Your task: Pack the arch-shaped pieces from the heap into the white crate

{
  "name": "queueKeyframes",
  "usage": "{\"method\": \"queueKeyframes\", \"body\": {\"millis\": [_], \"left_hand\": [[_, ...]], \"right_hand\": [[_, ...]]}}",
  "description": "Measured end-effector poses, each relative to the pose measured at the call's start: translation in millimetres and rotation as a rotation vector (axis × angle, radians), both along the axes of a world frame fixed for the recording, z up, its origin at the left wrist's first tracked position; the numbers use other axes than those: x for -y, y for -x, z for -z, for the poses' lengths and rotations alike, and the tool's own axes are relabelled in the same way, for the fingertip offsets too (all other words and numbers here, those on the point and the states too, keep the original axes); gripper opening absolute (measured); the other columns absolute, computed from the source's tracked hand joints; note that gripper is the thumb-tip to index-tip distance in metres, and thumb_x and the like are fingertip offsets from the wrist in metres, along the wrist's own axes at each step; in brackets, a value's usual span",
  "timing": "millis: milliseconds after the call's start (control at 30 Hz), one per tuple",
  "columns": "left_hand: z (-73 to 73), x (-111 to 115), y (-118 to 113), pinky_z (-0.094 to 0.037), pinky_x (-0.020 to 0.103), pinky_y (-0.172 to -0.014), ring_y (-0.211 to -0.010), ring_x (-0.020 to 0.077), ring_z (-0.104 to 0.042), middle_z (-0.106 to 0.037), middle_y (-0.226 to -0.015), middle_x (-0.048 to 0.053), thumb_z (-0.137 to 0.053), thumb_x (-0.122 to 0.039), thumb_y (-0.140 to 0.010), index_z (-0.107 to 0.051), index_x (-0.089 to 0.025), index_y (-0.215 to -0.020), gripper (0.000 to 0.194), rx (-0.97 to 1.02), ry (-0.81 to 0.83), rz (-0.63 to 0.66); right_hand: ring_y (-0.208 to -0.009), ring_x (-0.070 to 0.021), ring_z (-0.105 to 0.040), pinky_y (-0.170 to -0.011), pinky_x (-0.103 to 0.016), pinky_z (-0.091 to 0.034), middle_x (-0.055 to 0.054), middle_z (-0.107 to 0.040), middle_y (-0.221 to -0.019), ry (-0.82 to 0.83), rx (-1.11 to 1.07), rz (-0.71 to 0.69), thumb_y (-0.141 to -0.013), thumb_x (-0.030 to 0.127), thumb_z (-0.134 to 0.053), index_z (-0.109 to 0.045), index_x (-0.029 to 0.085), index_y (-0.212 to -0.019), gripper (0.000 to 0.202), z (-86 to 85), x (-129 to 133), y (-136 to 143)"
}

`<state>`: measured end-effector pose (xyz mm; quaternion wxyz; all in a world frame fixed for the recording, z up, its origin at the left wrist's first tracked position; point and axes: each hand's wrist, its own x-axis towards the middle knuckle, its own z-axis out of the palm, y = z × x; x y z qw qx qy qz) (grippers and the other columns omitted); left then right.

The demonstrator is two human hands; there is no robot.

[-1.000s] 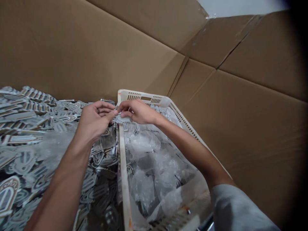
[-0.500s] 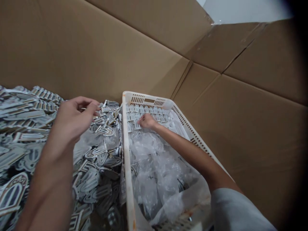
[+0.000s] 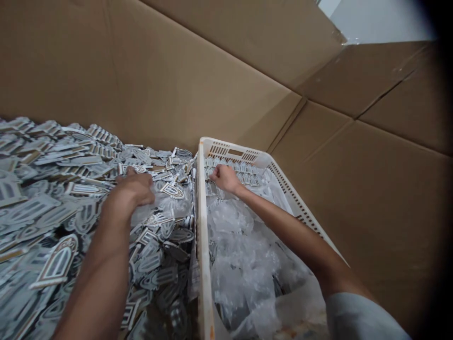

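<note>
My left hand [image 3: 132,191] reaches palm down over a loose pile of flat arch-shaped pieces [image 3: 58,259], grey-white with brown and white edging. Its fingers are apart and bend down towards the pieces; the fingertips are partly hidden. Inside a white plastic crate [image 3: 203,236], my right hand [image 3: 225,178] is closed with thumb and fingers together. It is at the near left end of neat rows of small arch-shaped pieces [image 3: 249,178]. What the right fingers pinch, if anything, is hidden.
Crumpled clear plastic sheeting [image 3: 244,264] covers the near part of the crate. Tall brown cardboard walls [image 3: 212,94] rise behind and on the right. The crate's perforated right rim [image 3: 300,203] runs close to the right wall.
My left hand has come down onto the pile, its fingers now turned downward. My right hand stays at the rows, its fingers closed. The view has swung slightly left.
</note>
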<state>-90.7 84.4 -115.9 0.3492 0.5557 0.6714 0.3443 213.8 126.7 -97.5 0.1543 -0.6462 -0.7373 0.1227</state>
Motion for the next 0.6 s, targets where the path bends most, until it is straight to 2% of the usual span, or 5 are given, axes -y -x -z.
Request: {"method": "queueKeyframes", "body": {"millis": [67,200,400,500,600], "left_hand": [[-6.3,1.6,-1.3,-0.044,0.031,-0.075,-0.102,0.0358,-0.060,-0.049,-0.067,0.005,-0.073,0.003,-0.034,-0.060,-0.018,-0.051,0.030,-0.116,0.033,0.007],[-17.9,5.3,10.0,-0.031,0.027,-0.058,-0.058,0.0191,-0.048,-0.050,-0.048,0.000,-0.064,0.001,-0.045,-0.062,-0.020,-0.048,0.021,-0.299,0.129,0.071],[-44.6,24.5,22.8,-0.038,0.029,-0.063,-0.061,0.0198,-0.058,-0.065,-0.059,-0.001,-0.060,-0.001,-0.058,-0.071,-0.021,-0.061,0.024,-0.382,0.163,0.186],[-58.6,38.1,29.9,-0.041,0.034,-0.065,-0.063,0.0234,-0.057,-0.065,-0.062,0.001,-0.061,-0.008,-0.062,-0.067,-0.024,-0.064,0.017,-0.449,0.102,0.008],[-66.1,50.6,43.3,-0.049,0.045,-0.082,-0.081,0.0331,-0.064,-0.064,-0.071,0.006,-0.061,-0.016,-0.062,-0.060,-0.026,-0.070,0.013,-0.365,-0.098,-0.350]], "right_hand": [[-0.079,-0.0179,-0.064,-0.075,-0.028,-0.043,-0.005,-0.073,-0.086,-0.185,-0.018,-0.105,-0.098,0.027,-0.062,-0.067,0.018,-0.096,0.011,-17.9,3.7,20.7],[-0.089,-0.0227,-0.067,-0.082,-0.034,-0.048,-0.010,-0.074,-0.099,-0.400,0.013,-0.320,-0.098,0.026,-0.055,-0.066,0.017,-0.103,0.015,-48.6,1.4,77.3],[-0.122,-0.0313,-0.064,-0.102,-0.041,-0.052,-0.018,-0.066,-0.138,0.058,0.178,-0.756,-0.082,0.029,-0.081,-0.058,0.013,-0.141,0.066,-40.5,-31.9,156.3],[-0.134,-0.0401,-0.058,-0.102,-0.049,-0.054,-0.023,-0.047,-0.159,0.284,0.268,-0.798,-0.065,0.033,-0.093,-0.038,0.022,-0.162,0.112,-22.4,-43.7,184.0],[-0.144,-0.0465,-0.047,-0.106,-0.056,-0.052,-0.023,-0.027,-0.171,0.343,0.208,-0.748,-0.050,0.037,-0.101,-0.023,0.031,-0.169,0.143,-7.4,-53.3,204.2]]}}
